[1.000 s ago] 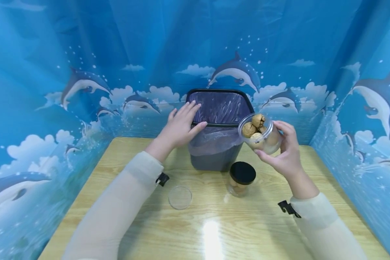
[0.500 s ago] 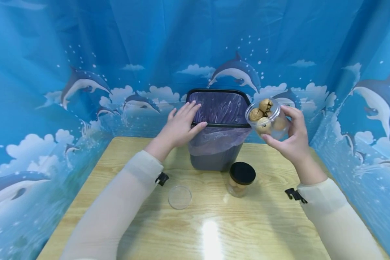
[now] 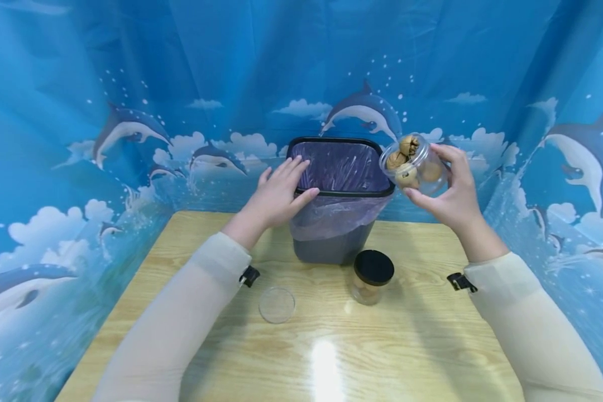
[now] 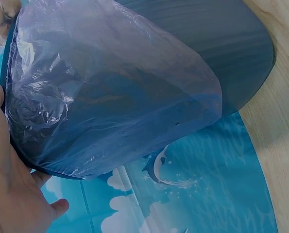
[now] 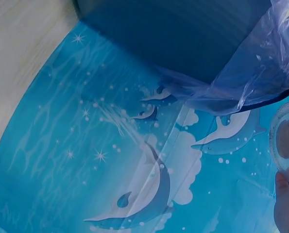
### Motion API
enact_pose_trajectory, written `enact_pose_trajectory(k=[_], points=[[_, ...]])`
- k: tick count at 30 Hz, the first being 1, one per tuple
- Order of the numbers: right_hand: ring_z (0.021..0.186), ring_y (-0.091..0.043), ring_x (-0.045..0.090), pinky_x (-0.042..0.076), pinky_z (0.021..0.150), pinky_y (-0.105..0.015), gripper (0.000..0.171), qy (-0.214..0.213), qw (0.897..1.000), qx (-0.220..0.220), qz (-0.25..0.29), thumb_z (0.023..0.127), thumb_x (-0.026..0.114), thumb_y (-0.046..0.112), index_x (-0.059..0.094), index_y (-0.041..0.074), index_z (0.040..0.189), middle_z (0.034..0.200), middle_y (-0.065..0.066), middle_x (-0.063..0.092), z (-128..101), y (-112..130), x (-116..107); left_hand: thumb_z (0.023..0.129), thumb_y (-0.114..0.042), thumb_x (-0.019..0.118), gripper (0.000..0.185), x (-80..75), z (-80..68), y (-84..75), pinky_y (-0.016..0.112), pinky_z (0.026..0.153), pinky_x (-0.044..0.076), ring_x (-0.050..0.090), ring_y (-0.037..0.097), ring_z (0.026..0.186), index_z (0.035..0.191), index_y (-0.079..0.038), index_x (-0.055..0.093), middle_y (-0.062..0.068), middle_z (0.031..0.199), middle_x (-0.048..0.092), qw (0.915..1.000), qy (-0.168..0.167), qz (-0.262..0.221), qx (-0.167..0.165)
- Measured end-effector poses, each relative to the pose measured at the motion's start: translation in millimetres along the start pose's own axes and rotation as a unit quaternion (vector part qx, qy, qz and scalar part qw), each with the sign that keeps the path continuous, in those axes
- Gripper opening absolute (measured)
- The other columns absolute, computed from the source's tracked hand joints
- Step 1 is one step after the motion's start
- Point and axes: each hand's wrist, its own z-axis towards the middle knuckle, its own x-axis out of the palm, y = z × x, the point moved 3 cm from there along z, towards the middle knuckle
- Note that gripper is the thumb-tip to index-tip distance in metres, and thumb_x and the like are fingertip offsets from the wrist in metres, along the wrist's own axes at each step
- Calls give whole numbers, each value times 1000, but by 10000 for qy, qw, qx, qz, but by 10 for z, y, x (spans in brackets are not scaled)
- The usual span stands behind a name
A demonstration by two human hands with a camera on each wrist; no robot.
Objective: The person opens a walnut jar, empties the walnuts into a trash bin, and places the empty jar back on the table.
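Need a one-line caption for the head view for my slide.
Right hand tilts an open clear plastic jar of walnuts at the purple-lined dark bin; left hand rests on its rim.

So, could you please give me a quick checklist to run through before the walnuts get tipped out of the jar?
1. Jar lid off: ok; the open jar shows bare walnuts at its mouth, and a clear lid lies on the table.
2. Jar held firmly: ok; the right hand grips it, tilted toward the bin.
3. Jar mouth over the trash bin: cannot tell; it sits at the right rim.
4. Bin steadied: ok; the left hand rests on its left rim.
5. Liner bag in place: ok.
6. Black-lidded jar out of the way: ok; it stands in front of the bin.
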Motion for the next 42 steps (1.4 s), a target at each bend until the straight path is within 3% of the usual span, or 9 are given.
enact_pose_trajectory(k=[8,14,20,26,34,42], points=[[122,-28,45,37,101,-19,92,242,9988,-144,-410,59,87,-14,50,4,142,137,-19,49,100,-333,6,98,-71,24,81,2,-9,-4,58,120,1,0,19,154,162,-23,11,0,168,4,9999,24,-97,25],[122,-31,45,39,100,-40,94,591,9966,-229,-519,62,90,-3,50,14,145,139,-15,49,210,-326,7,99,-71,24,81,-8,-13,-8,58,120,0,0,19,154,162,-23,12,0,168,4,9999,-3,-123,12],[128,-35,43,37,104,-57,87,1007,9917,-346,-717,67,88,2,49,12,145,140,-18,48,321,-305,16,99,-70,24,81,-8,-13,-8,58,120,0,0,19,154,162,-22,13,0,168,5,9999,-25,-149,-5],[131,-35,42,34,109,-59,85,1308,9872,-336,-847,69,89,5,49,11,144,139,-17,48,373,-311,21,99,-71,24,81,-2,-12,-2,58,120,0,0,20,154,162,-24,10,0,168,5,9999,-16,-111,-8],[129,-38,42,35,105,-62,86,1557,9813,-516,-1010,69,90,6,50,11,145,139,-17,48,386,-298,25,98,-72,23,81,4,-12,-4,57,120,0,-1,19,154,162,-24,9,-1,168,4,9999,19,-119,-14],[134,-41,37,32,107,-65,85,1822,9758,-304,-1174,72,89,7,48,14,146,144,-16,45,385,-266,39,99,-70,24,80,4,-16,-1,58,120,1,1,21,154,162,-23,11,0,168,5,9999,-39,-148,-2]])
